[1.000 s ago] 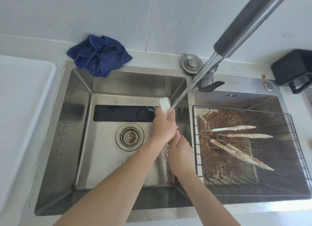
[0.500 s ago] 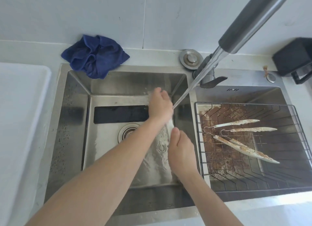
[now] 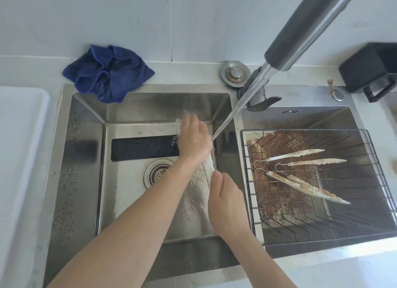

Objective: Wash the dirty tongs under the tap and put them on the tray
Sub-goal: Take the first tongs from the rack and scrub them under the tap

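Note:
Over the left sink basin (image 3: 90,158) both my hands hold one pair of tongs (image 3: 209,165), a pale metal strip showing between them. My left hand (image 3: 194,140) wraps the far end, right where the water stream (image 3: 227,120) from the tap (image 3: 305,27) lands. My right hand (image 3: 226,201) grips the near end. Two more dirty tongs lie in the wire rack (image 3: 247,180) in the right basin: one pair (image 3: 300,157) spread apart, the other pair (image 3: 307,187) below it, crusted brown. The white tray (image 3: 19,148) sits at the far left.
A crumpled blue cloth (image 3: 107,73) lies on the back rim of the sink. The drain (image 3: 158,174) is beside my left forearm. A round steel cap (image 3: 235,73) and a black container (image 3: 371,68) stand on the back counter. Brown grime coats the rack's floor.
My left hand slid along the tongs away from me toward the back of the basin, covering the tip that stuck out a second ago. Water keeps running; my right hand stayed put.

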